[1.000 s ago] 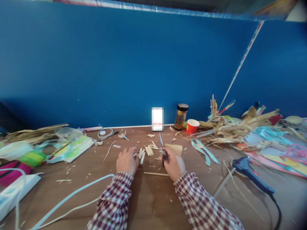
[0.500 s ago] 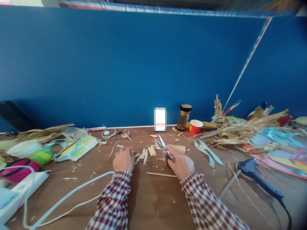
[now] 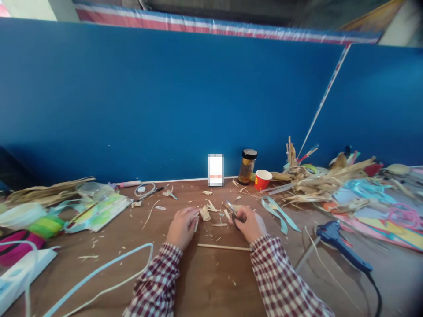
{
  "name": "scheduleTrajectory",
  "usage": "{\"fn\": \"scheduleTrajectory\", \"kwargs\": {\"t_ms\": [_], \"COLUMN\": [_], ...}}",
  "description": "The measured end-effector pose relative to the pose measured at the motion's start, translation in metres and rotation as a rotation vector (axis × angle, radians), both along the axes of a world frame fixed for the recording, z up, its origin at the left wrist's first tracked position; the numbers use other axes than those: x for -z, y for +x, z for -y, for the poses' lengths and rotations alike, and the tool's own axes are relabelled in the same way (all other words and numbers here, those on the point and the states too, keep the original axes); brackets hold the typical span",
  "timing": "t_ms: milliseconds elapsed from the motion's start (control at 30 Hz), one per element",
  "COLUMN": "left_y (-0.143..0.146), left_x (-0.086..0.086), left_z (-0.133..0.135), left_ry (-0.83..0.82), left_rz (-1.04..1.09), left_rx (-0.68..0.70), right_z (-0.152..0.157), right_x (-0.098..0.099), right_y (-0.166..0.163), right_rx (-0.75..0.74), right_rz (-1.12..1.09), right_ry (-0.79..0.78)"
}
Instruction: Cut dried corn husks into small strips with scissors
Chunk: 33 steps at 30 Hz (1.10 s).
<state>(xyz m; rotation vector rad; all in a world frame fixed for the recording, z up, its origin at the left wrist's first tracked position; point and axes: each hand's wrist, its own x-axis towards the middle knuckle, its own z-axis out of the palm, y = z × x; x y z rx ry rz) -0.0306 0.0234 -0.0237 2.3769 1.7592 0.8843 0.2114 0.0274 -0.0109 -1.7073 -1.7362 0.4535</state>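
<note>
My right hand (image 3: 249, 224) is closed round a pair of black-handled scissors (image 3: 234, 212), whose blades point up and left over the table. My left hand (image 3: 181, 227) rests knuckles-up on the wooden table (image 3: 205, 281), fingers curled onto pale straw strips (image 3: 205, 213) lying between the two hands. A thin wooden stick (image 3: 224, 247) lies on the table just in front of both wrists. Small straw cuttings are scattered around the hands.
A blue glue gun (image 3: 340, 246) with its cord lies at the right. A red paper cup (image 3: 262, 179) and a dark jar (image 3: 247, 166) stand by the blue wall. Dry husks (image 3: 324, 180) pile at the right, ribbons and packets (image 3: 99, 209) at the left.
The scissors have tipped from pointing upward to lying lower and leftward. My left hand has shifted slightly toward the strips. The camera view has tilted up a little.
</note>
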Motion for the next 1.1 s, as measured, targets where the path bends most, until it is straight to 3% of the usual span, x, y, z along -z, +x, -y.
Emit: {"fn": "scheduleTrajectory", "kwargs": {"t_ms": [133, 300, 533, 667, 833, 1100], "left_y": [0.009, 0.009, 0.011, 0.009, 0.008, 0.006], "left_x": [0.003, 0.001, -0.002, 0.002, 0.006, 0.011], "left_z": [0.0, 0.002, 0.004, 0.003, 0.002, 0.001], "left_ry": [0.03, -0.002, -0.013, -0.019, -0.047, -0.05], "left_rz": [-0.031, -0.014, -0.018, -0.012, 0.01, 0.002], "left_rx": [0.193, 0.157, 0.067, 0.032, -0.002, -0.009], "right_z": [-0.003, -0.001, 0.022, 0.025, 0.002, -0.044], "right_x": [0.001, -0.013, -0.037, -0.047, -0.044, -0.037], "right_y": [0.001, 0.006, 0.02, 0.025, 0.019, 0.012], "right_rx": [-0.056, -0.061, 0.131, 0.046, -0.133, -0.117], "right_rz": [-0.196, -0.289, 0.075, 0.115, 0.213, 0.316], "right_ry": [-0.102, -0.156, 0.072, 0.016, -0.067, -0.184]}}
